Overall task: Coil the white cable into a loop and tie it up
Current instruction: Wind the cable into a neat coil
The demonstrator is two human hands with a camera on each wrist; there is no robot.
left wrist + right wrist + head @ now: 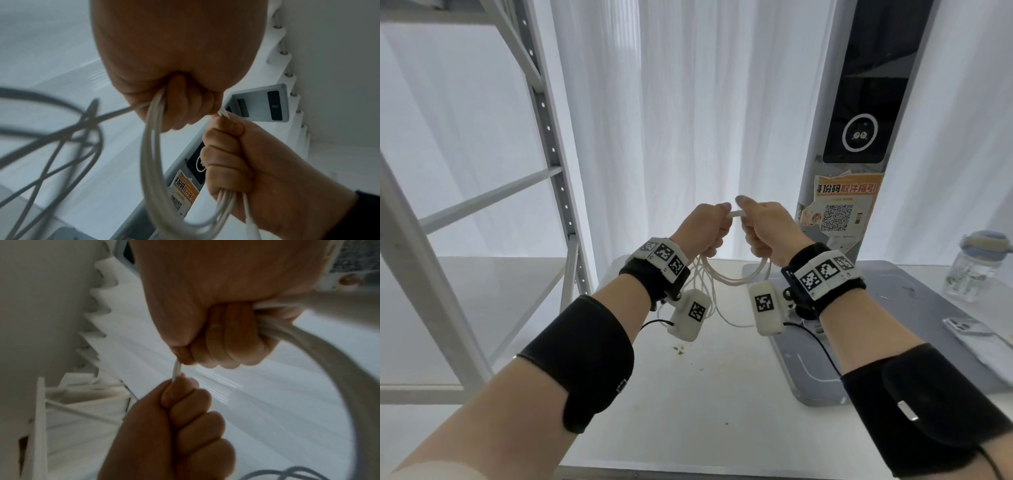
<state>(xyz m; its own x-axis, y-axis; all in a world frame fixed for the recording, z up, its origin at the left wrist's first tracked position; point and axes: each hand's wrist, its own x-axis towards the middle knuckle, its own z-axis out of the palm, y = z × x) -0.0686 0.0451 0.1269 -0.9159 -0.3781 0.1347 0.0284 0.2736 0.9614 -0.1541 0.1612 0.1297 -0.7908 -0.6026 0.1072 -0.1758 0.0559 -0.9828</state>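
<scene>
Both hands are raised above the white table (688, 394) and grip the white cable (732, 280) as fists. My left hand (707, 228) and my right hand (763, 226) sit side by side, with a short stretch of cable (736, 214) between their thumbs. Several strands hang in a U-shaped bundle below the fists. In the left wrist view the bundle (150, 154) runs from my left hand (180, 100) down round to my right hand (228, 155). In the right wrist view my right hand (224, 340) and left hand (185, 415) clench the cable (176, 372). Loose thin strands (709, 301) trail toward the table.
A grey metal shelf frame (544, 113) stands at the left. At the back right rises a tall white kiosk (859, 113) with an orange QR sticker (840, 209), on a grey base (914, 308). A phone (967, 327) and a clear bottle (976, 267) lie at the far right.
</scene>
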